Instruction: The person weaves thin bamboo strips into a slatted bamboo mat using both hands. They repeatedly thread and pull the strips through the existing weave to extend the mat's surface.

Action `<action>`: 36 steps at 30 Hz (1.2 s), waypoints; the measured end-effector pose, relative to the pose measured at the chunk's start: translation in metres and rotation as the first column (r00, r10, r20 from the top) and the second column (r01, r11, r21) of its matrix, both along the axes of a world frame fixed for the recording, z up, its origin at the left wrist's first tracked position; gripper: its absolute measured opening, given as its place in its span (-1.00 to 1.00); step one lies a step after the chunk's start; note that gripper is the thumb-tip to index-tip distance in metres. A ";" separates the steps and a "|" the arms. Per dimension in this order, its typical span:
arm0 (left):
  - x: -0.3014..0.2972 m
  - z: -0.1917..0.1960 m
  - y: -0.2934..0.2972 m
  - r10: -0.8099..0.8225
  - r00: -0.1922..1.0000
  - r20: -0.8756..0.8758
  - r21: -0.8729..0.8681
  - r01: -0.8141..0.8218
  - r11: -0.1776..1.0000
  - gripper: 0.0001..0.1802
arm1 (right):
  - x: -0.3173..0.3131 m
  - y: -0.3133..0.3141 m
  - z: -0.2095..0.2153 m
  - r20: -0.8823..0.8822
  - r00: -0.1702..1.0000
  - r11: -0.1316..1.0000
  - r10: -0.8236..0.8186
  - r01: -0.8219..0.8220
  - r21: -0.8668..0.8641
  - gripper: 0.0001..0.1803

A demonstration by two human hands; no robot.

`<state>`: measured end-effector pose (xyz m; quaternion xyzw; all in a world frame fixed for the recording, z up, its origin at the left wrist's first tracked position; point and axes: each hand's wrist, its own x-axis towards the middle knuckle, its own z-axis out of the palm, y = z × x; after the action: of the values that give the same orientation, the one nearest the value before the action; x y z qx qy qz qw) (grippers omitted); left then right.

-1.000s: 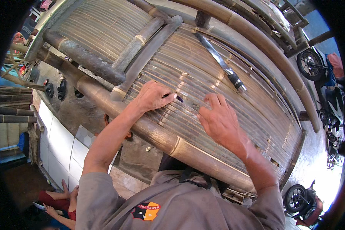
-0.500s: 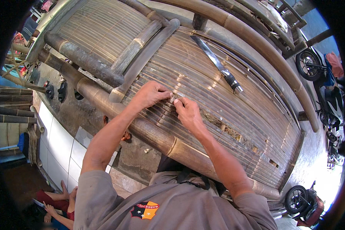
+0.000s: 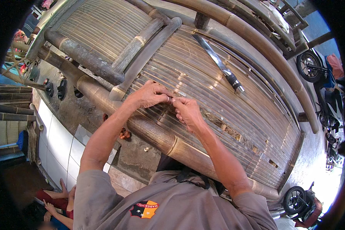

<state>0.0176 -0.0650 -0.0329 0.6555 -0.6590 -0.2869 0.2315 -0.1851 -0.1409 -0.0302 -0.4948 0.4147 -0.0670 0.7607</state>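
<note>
My left hand [image 3: 154,95] and my right hand [image 3: 188,111] meet at the fingertips above a slatted bamboo bench top [image 3: 234,103]. Both are pinched closed around something small and pale, mostly hidden by the fingers; its kind does not show. Beyond them on the slats lies a large knife [image 3: 217,62], its long blade pointing away to the upper left and its dark-wrapped handle toward me. Right of my right hand, a gap between slats [image 3: 230,130] holds loose plant fibres.
A thick bamboo rail [image 3: 153,132] runs along the bench's near side, another [image 3: 257,42] along the far side. A bamboo armrest [image 3: 84,57] stands at the left. Sandals [image 3: 61,91] lie on the ground. Another person's hand [image 3: 50,209] shows at lower left; a motorcycle [image 3: 310,67] stands at right.
My hands have drawn closer together, and the small thing between the fingertips is more covered. My right hand's fingers have curled in and turned slightly. The knife has stayed put.
</note>
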 end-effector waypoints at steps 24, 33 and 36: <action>-0.009 -0.005 -0.014 -0.110 0.952 0.285 0.251 0.036 0.967 -0.65 | -0.022 -0.024 0.060 0.147 0.962 0.534 0.231 0.001 -0.846 -0.76; 0.000 0.005 -0.013 -0.158 0.961 0.225 0.267 0.095 0.959 -0.66 | 0.017 -0.035 0.036 0.386 0.900 0.979 -0.204 0.184 0.087 -0.64; -0.003 -0.001 0.002 -0.085 0.972 0.220 0.004 0.087 0.996 -0.68 | -0.007 -0.026 0.044 0.256 0.967 0.992 0.009 0.024 -0.123 -0.60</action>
<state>0.0145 -0.0635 -0.0341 0.6535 -0.7092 -0.2205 0.1463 -0.1920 -0.1667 0.0134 -0.5271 0.3101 -0.1589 0.7751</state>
